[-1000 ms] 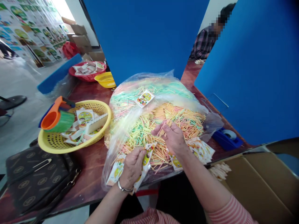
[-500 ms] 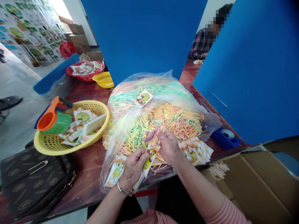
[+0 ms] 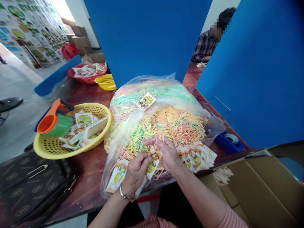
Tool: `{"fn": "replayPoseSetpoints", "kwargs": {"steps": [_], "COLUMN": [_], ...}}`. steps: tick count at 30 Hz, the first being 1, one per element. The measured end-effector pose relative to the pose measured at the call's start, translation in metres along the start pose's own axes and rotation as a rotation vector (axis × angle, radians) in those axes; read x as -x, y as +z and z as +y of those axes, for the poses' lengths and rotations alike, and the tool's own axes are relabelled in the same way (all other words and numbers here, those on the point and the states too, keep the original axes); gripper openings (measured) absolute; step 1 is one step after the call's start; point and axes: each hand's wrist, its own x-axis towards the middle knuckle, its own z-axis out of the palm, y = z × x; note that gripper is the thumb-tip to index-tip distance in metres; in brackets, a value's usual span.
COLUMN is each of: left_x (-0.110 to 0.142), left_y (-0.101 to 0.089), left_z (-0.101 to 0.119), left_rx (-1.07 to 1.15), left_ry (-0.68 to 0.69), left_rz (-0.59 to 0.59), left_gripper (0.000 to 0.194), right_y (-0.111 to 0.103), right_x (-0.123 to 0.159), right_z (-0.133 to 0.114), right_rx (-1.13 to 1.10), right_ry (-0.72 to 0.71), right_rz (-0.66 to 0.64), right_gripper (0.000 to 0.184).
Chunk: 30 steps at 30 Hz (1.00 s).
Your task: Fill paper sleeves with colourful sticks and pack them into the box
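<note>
My left hand (image 3: 137, 171) is closed on a small printed paper packet (image 3: 154, 161), pinching it near its top edge. Just above it, my right hand (image 3: 167, 153) grips a small bunch of thin pastel sticks (image 3: 159, 142), whose lower ends are by the packet's mouth; whether they are inside it I cannot tell. Beneath both hands lies a clear plastic bag (image 3: 123, 136) full of loose pink, yellow, orange and green sticks (image 3: 187, 125). Printed packets (image 3: 196, 156) lie fanned beside my right wrist, and more packets (image 3: 117, 174) rest by my left hand. One packet (image 3: 146, 101) sits on top of the bag.
At left a yellow basket (image 3: 51, 152) holds packets and an orange-and-green tape dispenser (image 3: 57, 122). A patterned bag (image 3: 28, 186) lies in front of it. Blue panels (image 3: 147, 38) stand behind. At right are a blue tape dispenser (image 3: 229, 142), an open carton (image 3: 261, 183) and another person (image 3: 205, 46).
The bunch of sticks and my right hand have come slightly down and left, closer to the packet. My left hand keeps its pinch on the packet.
</note>
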Motion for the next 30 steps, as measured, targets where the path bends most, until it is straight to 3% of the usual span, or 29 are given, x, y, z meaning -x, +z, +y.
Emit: {"fn": "replayPoseSetpoints", "kwargs": {"steps": [7, 15, 19, 23, 27, 30], "left_x": [-0.007, -0.010, -0.010, -0.011, -0.012, -0.012], "left_y": [-0.006, -0.010, -0.009, -0.008, -0.007, -0.005], "left_z": [0.000, -0.006, -0.008, -0.007, -0.005, -0.001], "left_rx": [-0.079, 0.078, 0.122, 0.156, 0.207, 0.275], "left_ry": [0.047, -0.039, -0.034, -0.082, -0.051, -0.074], "left_rz": [-0.040, -0.174, -0.146, -0.101, -0.095, -0.103], "left_gripper": [0.018, 0.021, 0.021, 0.021, 0.018, 0.018], "right_y": [-0.006, -0.014, -0.019, -0.026, -0.029, -0.029], "right_x": [-0.004, 0.001, 0.003, 0.004, 0.006, 0.008], "right_z": [-0.004, -0.003, -0.003, -0.002, 0.000, -0.004], "right_rx": [0.058, 0.065, 0.059, 0.239, 0.195, 0.351], "right_ry": [0.029, 0.119, 0.170, 0.103, 0.008, -0.060], "right_rz": [-0.092, -0.199, -0.221, -0.256, -0.233, -0.275], "right_gripper": [0.024, 0.027, 0.032, 0.035, 0.066, 0.054]}}
